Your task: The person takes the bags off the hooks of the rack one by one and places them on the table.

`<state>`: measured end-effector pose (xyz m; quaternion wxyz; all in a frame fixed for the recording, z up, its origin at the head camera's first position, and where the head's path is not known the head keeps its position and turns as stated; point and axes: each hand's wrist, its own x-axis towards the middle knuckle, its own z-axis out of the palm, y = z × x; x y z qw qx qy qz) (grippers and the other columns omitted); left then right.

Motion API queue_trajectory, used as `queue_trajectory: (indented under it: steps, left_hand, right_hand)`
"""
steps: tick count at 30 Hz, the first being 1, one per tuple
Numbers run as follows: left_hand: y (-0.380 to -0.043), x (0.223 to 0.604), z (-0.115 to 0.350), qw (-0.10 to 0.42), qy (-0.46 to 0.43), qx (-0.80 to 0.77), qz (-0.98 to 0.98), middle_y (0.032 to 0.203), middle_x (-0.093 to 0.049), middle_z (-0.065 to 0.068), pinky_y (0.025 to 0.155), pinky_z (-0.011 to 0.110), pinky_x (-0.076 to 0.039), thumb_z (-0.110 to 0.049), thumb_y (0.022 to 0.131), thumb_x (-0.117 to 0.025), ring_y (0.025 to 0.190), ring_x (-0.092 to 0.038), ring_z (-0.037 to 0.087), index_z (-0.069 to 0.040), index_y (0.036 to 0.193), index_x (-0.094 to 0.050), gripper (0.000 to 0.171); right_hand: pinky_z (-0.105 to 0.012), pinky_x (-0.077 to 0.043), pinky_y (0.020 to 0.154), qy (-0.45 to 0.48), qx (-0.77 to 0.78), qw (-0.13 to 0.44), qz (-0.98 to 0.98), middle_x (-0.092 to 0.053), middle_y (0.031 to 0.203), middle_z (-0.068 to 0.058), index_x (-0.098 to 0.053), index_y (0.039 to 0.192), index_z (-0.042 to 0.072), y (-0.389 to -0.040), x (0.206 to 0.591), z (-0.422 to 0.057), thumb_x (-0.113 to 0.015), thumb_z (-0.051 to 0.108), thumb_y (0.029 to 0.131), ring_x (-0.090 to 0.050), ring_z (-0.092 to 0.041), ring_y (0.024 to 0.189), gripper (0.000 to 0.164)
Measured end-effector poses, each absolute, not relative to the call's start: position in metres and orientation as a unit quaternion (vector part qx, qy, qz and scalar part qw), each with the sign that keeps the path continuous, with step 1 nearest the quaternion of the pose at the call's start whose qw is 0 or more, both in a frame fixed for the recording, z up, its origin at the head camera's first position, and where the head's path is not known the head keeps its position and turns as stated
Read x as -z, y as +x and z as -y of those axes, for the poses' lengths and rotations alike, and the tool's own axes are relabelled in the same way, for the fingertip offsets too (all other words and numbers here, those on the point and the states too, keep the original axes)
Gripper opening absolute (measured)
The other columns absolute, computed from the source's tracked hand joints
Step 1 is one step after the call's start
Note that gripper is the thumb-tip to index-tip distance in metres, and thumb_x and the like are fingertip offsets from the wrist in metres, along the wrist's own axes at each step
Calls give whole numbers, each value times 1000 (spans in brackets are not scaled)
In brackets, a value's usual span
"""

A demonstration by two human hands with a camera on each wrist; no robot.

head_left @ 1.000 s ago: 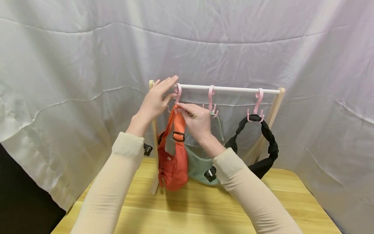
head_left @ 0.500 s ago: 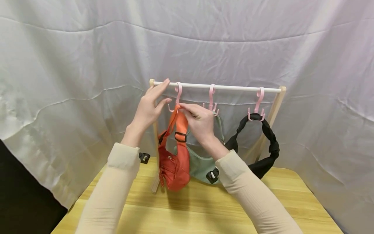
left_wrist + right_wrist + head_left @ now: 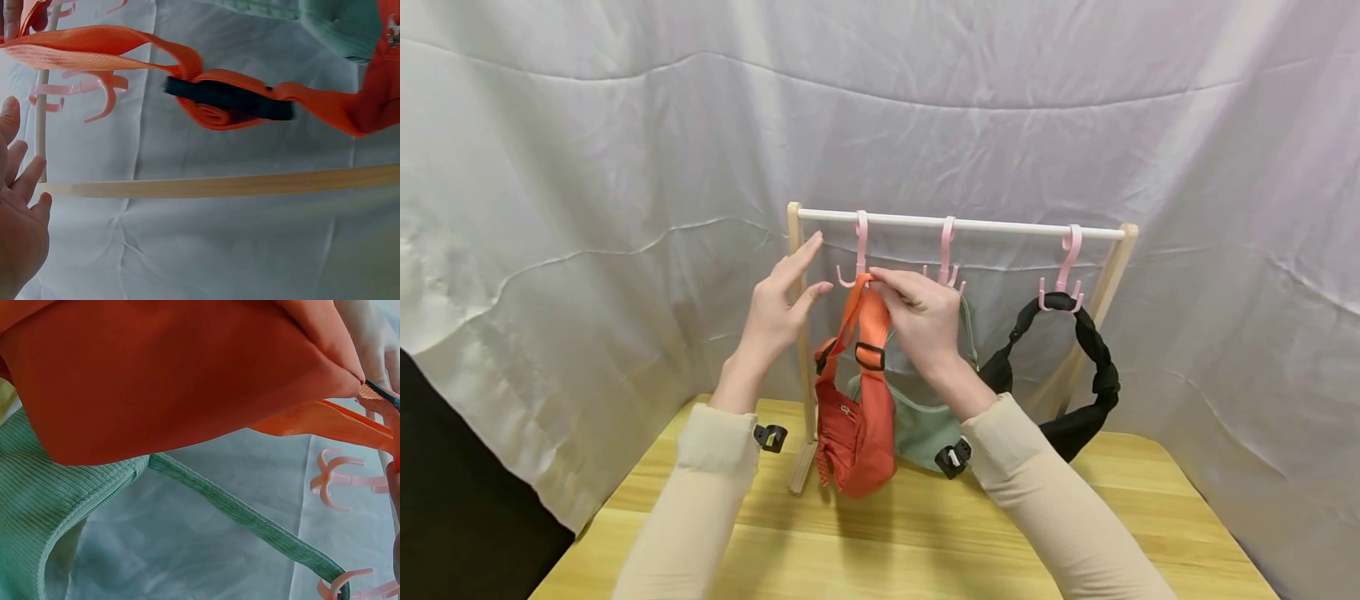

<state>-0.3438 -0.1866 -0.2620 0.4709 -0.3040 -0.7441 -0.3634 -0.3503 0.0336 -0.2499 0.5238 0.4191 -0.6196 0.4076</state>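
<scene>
My right hand [image 3: 925, 325] pinches the orange strap [image 3: 874, 315] of a red shoulder bag [image 3: 857, 446] at its top. The bag hangs from this grip in front of the rack's left side. Just behind the strap is the left pink hook [image 3: 862, 242]; in the right wrist view this hook [image 3: 337, 478] stands apart from the strap, its visible prongs bare. My left hand [image 3: 775, 308] is raised left of the hook, fingers extended, holding nothing. In the left wrist view the left hand [image 3: 22, 212] is at the lower left, apart from the strap [image 3: 94, 47].
A white rod [image 3: 1000, 226] on wooden posts carries the hooks. A green corduroy bag [image 3: 921, 429] hangs from the middle pink hook [image 3: 947, 250], partly behind the red bag. A black bag [image 3: 1101, 375] hangs from the right pink hook [image 3: 1067, 258]. Below is a wooden table [image 3: 760, 550].
My left hand has drawn down and left, away from the hook. The right hand, still pinching the strap, has shifted slightly right and down, and the red bag has moved with it.
</scene>
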Motion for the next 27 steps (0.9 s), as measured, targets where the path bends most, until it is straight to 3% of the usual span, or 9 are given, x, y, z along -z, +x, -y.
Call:
queue_trajectory:
  steps: [7, 18, 27]
  left_hand:
    - [-336, 288, 188, 458, -296, 382, 746, 154, -53, 11, 119, 38, -38, -3, 89, -78, 142, -51, 30, -3, 149, -55, 64]
    - [-326, 325, 196, 418, -276, 408, 763, 157, -51, 7, 118, 32, -38, -5, 89, -79, 143, -50, 27, -9, 152, -54, 68]
    - [-317, 351, 198, 376, -258, 415, 787, 159, -48, 6, 117, 37, -39, -7, 87, -81, 144, -48, 29, -13, 156, -50, 76]
  right_hand:
    - [-28, -56, 66, 425, -418, 526, 607, -80, 95, -9, -83, 102, 3, -347, 250, -35, -83, 3, 87, -77, -22, 81, 14]
    - [-24, -52, 63, 425, -426, 528, 599, -80, 95, -10, -83, 101, 2, -341, 247, -39, -83, 1, 87, -76, -22, 78, 15]
    - [-22, -51, 64, 428, -437, 520, 596, -80, 95, -11, -83, 102, 1, -337, 245, -39, -81, 0, 88, -76, -22, 78, 14]
